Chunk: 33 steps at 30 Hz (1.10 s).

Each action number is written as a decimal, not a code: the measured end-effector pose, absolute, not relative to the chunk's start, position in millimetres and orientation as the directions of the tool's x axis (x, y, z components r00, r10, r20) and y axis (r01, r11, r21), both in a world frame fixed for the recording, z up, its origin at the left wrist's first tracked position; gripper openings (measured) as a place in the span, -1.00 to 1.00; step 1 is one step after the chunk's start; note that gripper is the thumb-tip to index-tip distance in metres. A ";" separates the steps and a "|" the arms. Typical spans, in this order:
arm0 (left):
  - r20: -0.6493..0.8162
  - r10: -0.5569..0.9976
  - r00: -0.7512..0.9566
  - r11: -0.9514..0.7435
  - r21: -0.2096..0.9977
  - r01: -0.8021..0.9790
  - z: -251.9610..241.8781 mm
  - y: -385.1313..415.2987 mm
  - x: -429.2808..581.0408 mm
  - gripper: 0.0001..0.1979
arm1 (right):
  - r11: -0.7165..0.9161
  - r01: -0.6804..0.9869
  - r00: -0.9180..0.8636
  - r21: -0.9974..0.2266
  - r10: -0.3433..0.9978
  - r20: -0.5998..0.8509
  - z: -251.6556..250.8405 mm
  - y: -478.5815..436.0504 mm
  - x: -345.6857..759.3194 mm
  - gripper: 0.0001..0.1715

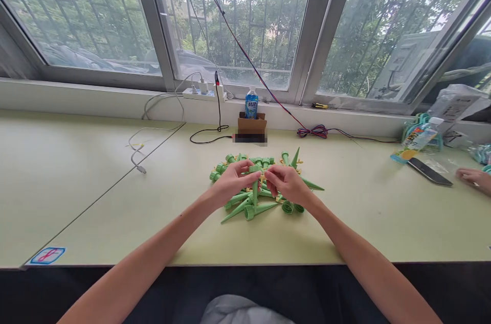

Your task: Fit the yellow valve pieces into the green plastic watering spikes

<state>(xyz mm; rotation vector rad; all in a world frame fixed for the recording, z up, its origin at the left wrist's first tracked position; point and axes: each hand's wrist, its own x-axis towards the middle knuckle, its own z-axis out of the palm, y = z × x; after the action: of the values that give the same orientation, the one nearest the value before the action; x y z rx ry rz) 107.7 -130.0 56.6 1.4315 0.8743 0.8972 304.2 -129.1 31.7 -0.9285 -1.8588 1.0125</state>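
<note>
Smooth, tapering green spikes with ribbed caps lie in a heap (264,192) on a pale tabletop (345,222), mixed with small yellow pieces (300,162). Over the heap, a person's left hand (235,182) pinches one spike (255,192), cap up, point down; the right hand (287,183) curls close, fingertips gathered, its grip impossible to tell. Both forearms angle inward toward the heap.

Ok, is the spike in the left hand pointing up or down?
Down, in this view: the spike has its wide end at the top, in the left hand, and narrows below.
</note>
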 end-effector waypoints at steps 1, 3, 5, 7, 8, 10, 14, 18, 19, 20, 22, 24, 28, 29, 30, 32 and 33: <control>0.037 0.903 0.428 -0.046 0.999 0.012 56.1 -129.8 107.5 -0.59 | 0.409 0.205 -0.396 -0.889 0.866 0.306 31.6 -129.0 304.1 -0.59; 0.037 0.902 0.431 -0.046 0.999 0.011 55.4 -129.4 107.1 -0.60 | 0.403 0.176 -0.388 -0.898 0.867 0.313 31.6 -129.2 304.0 -0.63; 0.040 0.900 0.435 -0.047 0.999 0.007 54.9 -129.0 106.8 -0.61 | 0.393 0.153 -0.392 -0.907 0.866 0.309 31.7 -129.5 304.0 -0.64; 0.044 0.898 0.438 -0.049 0.999 0.000 54.7 -128.6 106.6 -0.62 | 0.381 0.138 -0.402 -0.914 0.865 0.300 31.9 -129.8 304.1 -0.63; 0.044 0.898 0.438 -0.047 0.999 -0.003 54.7 -128.5 106.6 -0.62 | 0.377 0.132 -0.407 -0.917 0.864 0.296 31.9 -129.9 304.1 -0.63; 0.040 0.900 0.433 -0.042 0.999 -0.005 55.1 -128.5 106.7 -0.61 | 0.374 0.124 -0.412 -0.919 0.862 0.295 31.9 -130.0 304.3 -0.64; 0.040 0.902 0.431 -0.049 0.999 0.010 56.2 -129.2 107.1 -0.59 | 0.380 0.156 -0.422 -0.912 0.860 0.286 32.0 -130.1 304.4 -0.63; 0.041 0.901 0.431 -0.057 0.998 0.024 56.6 -129.8 107.2 -0.58 | 0.383 0.210 -0.427 -0.900 0.864 0.268 32.1 -129.8 304.3 -0.55; 0.041 0.900 0.434 -0.057 0.998 0.023 56.6 -129.9 107.2 -0.58 | 0.382 0.216 -0.424 -0.899 0.866 0.267 32.0 -129.6 304.2 -0.54; 0.042 0.900 0.434 -0.056 0.998 0.021 56.7 -129.9 107.2 -0.58 | 0.384 0.218 -0.422 -0.897 0.866 0.268 31.9 -129.4 304.1 -0.54; 0.040 0.900 0.433 -0.054 0.998 0.019 56.9 -130.0 107.2 -0.59 | 0.387 0.204 -0.422 -0.899 0.864 0.276 31.7 -129.1 304.0 -0.56; 0.039 0.900 0.433 -0.052 0.999 0.017 57.3 -130.3 107.3 -0.60 | 0.385 0.169 -0.425 -0.907 0.859 0.285 31.7 -129.3 303.9 -0.61; 0.059 0.890 0.452 -0.066 0.998 0.000 58.2 -131.0 107.6 -0.64 | 0.367 0.132 -0.428 -0.921 0.859 0.281 32.4 -130.4 304.0 -0.65; 0.060 0.889 0.454 -0.066 0.998 -0.003 58.4 -131.2 107.8 -0.65 | 0.365 0.130 -0.429 -0.922 0.859 0.280 32.5 -130.7 304.0 -0.64; 0.060 0.889 0.454 -0.064 0.998 -0.005 58.6 -131.4 108.0 -0.65 | 0.363 0.127 -0.433 -0.923 0.858 0.277 32.5 -130.8 304.0 -0.64; 0.055 0.892 0.449 -0.058 0.998 -0.007 59.0 -131.7 108.4 -0.64 | 0.360 0.127 -0.438 -0.924 0.856 0.274 32.5 -130.9 304.0 -0.63; 0.053 0.894 0.445 -0.056 0.998 -0.007 59.1 -131.8 108.5 -0.63 | 0.361 0.132 -0.441 -0.923 0.856 0.271 32.5 -131.0 304.0 -0.63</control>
<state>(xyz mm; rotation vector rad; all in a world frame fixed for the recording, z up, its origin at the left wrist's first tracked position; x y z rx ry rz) 108.5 -131.8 59.1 1.4380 0.8395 0.8977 304.0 -131.0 32.5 -0.8666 -1.8189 1.1358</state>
